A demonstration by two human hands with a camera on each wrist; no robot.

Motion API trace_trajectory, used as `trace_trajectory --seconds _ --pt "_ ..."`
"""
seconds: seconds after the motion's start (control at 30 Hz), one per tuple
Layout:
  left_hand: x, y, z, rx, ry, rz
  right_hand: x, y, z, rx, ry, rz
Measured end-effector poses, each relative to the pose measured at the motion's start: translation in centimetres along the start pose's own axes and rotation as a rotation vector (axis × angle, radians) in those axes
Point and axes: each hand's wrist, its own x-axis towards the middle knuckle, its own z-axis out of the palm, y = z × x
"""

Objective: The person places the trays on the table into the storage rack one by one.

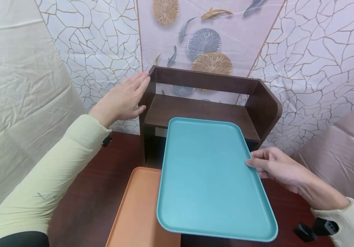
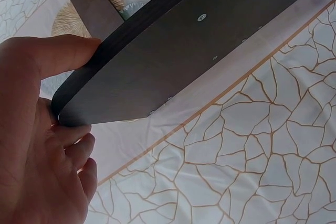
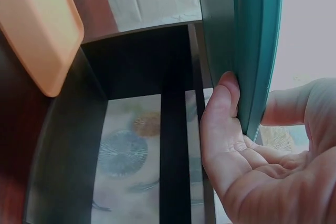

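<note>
In the head view my right hand (image 1: 277,168) holds a turquoise tray (image 1: 214,178) by its right long edge, thumb on the upper side and fingers beneath. The tray is in front of a dark brown two-level shelf (image 1: 199,109), hiding part of its lower level. My left hand (image 1: 122,99) rests on the upper part of the shelf's left side panel, fingers nearly straight. Seen from the left wrist, its thumb touches the side panel (image 2: 152,61) along the curved edge. An orange tray (image 1: 136,212) lies lower left, partly behind the turquoise one.
The shelf stands on a dark red tabletop (image 1: 87,181). Patterned cloth (image 1: 102,37) hangs behind it, and pale cloth (image 1: 19,85) closes off the left. The shelf's right side panel (image 1: 261,109) rises beyond the turquoise tray.
</note>
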Motion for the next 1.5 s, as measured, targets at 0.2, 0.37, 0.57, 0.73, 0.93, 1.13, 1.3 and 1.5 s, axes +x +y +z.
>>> trace_trajectory --seconds 0.2,0.37,0.57,0.73,0.93,1.13,1.3,1.5 --pt "0.0 -0.1 0.1 -0.005 0.012 0.005 2.1 -1.9 -0.3 -0.066 0.063 0.013" --pt "0.1 0.0 0.1 0.002 0.007 -0.003 4.3 -3.2 -0.3 -0.051 0.09 0.02" --pt "0.2 0.0 0.0 -0.002 0.002 -0.007 6.9 -4.4 -0.4 -0.048 0.09 0.014" --pt "0.1 0.0 -0.1 -0.011 0.007 -0.003 8.8 -5.2 -0.9 -0.025 0.106 0.021" --pt "0.0 0.1 -0.2 -0.005 0.0 -0.012 10.8 -5.8 -1.5 -0.011 0.123 0.02" --pt "0.0 0.1 -0.1 0.007 0.002 -0.023 12.6 -6.4 -1.8 -0.045 0.156 0.046" --pt "-0.1 0.1 0.0 0.016 0.006 -0.033 14.1 -6.8 -1.7 -0.076 0.196 0.062" --pt "-0.1 0.2 0.2 0.018 0.017 -0.027 15.7 -6.9 -1.6 -0.073 0.233 0.088"
